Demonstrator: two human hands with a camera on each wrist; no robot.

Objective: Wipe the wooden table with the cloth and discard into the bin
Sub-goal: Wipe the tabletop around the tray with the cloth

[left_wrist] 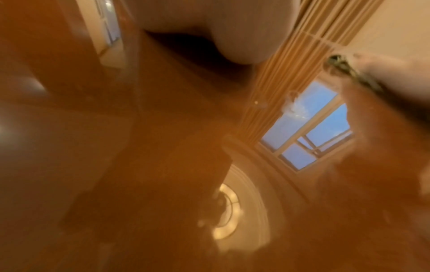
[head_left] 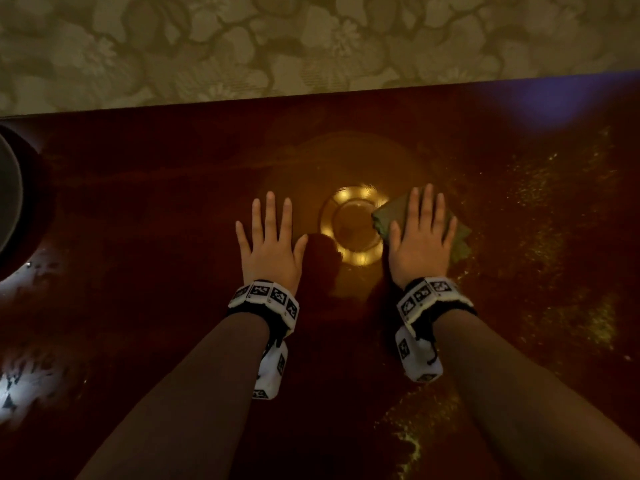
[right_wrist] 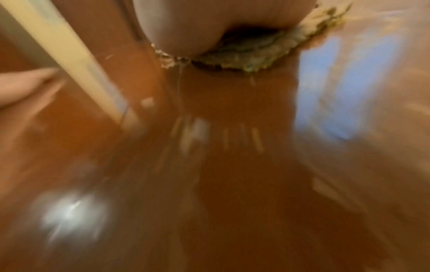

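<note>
At the far left edge of the head view a dark round bin [head_left: 8, 192] stands partly out of frame, beside the worktop [head_left: 156, 209], whose glossy dark red-brown wood runs across the whole lower part of the picture. White glare patches lie on the wood near the bin and lower left. Beyond the far edge of the worktop is a pale carpet [head_left: 242, 46] with a leafy pattern.

Left of centre, the left hand [head_left: 268, 245] lies palm down and flat on the worktop, fingers straight and spread, thumb out to the right, holding nothing. A wristband [head_left: 265, 299] with black and white markers wraps the wrist, and a dark sleeve covers the forearm. In the left wrist view the palm [left_wrist: 209, 29] shows only as a pale blur at the top, above reflections of a window and curtain in the polished wood.

Between the hands the worktop mirrors a ring-shaped ceiling lamp [head_left: 353, 225] as a golden circle.

Just right of that reflection, the right hand [head_left: 422, 239] presses flat on a green cloth [head_left: 386, 216], fingers straight and close together, pointing away from the person. The cloth lies on the worktop under the palm and fingers, its edges sticking out on the left and right of the hand. The right wrist view is blurred, with the cloth [right_wrist: 251, 53] frayed and greenish under the heel of the hand.

To the right of the cloth, yellow-green powder [head_left: 554, 202] is scattered over the wood, down towards the near right.
</note>
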